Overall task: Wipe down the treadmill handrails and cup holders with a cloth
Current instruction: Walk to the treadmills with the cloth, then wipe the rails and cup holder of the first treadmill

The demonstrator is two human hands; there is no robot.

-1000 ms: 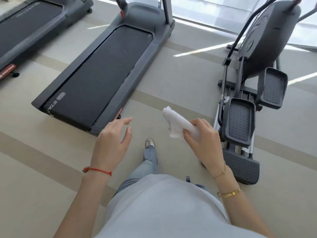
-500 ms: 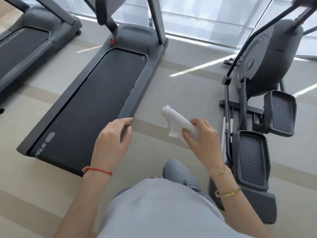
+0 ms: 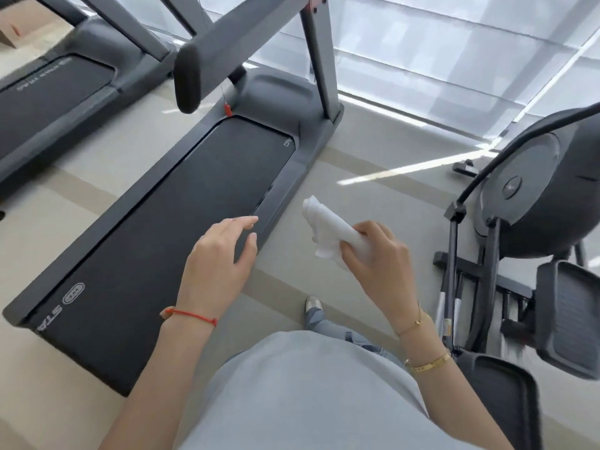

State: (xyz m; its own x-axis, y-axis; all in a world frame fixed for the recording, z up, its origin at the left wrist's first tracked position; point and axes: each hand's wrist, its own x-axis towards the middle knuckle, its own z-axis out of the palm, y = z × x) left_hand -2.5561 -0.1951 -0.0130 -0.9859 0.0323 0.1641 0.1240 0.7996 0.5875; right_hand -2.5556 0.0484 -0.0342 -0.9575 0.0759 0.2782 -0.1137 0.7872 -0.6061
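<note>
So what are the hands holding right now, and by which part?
The right hand grips the folded white cloth by its near end; the far end sticks out free. The left hand holds nothing.

Soft white cloth (image 3: 328, 227) bunched in right hand (image 3: 376, 264), matt black rubbery belt (image 3: 168, 228) left of the grip, smooth grey treadmill frame (image 3: 319, 125), matt padded handrail (image 3: 190, 79), glossy metal bangle (image 3: 428, 364) below the grip, smooth beige floor (image 3: 373, 151)
</note>
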